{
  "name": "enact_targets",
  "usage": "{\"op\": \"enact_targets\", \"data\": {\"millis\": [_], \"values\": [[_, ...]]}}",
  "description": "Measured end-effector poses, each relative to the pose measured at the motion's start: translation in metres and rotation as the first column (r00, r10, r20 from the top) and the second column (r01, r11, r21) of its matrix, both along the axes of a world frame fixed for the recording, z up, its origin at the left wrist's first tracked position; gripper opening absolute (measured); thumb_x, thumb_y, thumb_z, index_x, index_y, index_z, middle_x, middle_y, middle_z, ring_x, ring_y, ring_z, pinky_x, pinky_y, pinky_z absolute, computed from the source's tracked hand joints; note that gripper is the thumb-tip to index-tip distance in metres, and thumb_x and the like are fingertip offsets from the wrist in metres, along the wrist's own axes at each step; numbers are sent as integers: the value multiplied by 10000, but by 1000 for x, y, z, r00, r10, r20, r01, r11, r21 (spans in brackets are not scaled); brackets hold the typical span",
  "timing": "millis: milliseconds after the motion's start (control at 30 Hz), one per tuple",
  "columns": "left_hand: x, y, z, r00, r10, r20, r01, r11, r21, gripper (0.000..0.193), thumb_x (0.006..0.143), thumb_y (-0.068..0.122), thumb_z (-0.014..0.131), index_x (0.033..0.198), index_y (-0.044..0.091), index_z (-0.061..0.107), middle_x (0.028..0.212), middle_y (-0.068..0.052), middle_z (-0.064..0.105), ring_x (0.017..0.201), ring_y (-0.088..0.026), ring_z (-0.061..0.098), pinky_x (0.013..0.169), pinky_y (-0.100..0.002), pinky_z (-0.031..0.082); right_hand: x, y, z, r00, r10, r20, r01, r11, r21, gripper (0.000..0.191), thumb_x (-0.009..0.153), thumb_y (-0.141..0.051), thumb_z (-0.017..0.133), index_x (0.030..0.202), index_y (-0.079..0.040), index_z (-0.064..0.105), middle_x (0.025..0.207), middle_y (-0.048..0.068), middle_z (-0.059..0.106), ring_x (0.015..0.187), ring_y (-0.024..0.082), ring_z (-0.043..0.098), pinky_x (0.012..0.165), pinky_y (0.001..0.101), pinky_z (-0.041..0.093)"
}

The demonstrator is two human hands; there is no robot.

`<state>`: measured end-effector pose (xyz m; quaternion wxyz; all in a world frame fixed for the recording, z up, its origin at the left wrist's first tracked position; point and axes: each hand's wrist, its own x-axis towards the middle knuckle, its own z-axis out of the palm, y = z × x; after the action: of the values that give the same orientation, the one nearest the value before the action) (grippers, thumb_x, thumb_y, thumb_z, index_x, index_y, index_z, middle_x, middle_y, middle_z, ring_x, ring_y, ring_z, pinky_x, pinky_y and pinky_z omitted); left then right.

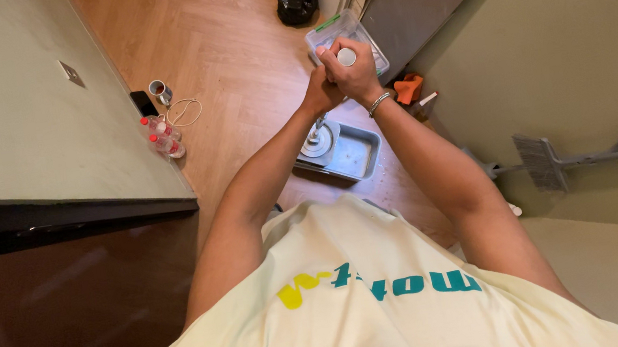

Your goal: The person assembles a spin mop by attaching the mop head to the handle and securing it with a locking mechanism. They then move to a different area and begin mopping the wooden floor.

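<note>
While both fists clasp, mop handle (346, 56) inside right hand (354, 74), left hand (320, 91) below.

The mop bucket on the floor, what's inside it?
Inside the grey mop bucket sits a round spinner basket with the mop pole standing in it. The mop head and whatever lies under the basket are covered.

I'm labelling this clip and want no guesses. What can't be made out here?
- Mop handle, head view: only its white top shows; both hands cover the shaft.
- Left hand: its fingers are hidden behind the right hand.
- Mop bucket: its near edge is hidden by the left forearm.
- Clear bin: the hands cover much of it; contents unclear.
- Bottles by the wall: too small to tell contents.
</note>
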<state>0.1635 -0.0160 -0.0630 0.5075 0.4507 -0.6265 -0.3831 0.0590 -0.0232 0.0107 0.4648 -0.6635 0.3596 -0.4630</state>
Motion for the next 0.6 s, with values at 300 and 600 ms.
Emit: {"op": "enact_targets", "data": {"millis": [300,600], "values": [[-2,-18,42,999,52,11,-48,976,-211,175,816,133,770,919,15,693,825,-132,741,785,-197,737,692,-348,557,2,2,69,994,-107,32,103,778,-620,228,1082,-169,699,951,-11,600,856,85,626,797,142,606,718,309,505],[-9,-23,50,998,42,-46,-52,966,-254,157,805,113,780,905,24,698,805,-129,748,776,-188,739,688,-352,566,-5,-4,80,990,-17,139,29,996,-89,279,1046,-210,725,875,-44,580,709,-17,612,609,40,587,539,220,479]]}}
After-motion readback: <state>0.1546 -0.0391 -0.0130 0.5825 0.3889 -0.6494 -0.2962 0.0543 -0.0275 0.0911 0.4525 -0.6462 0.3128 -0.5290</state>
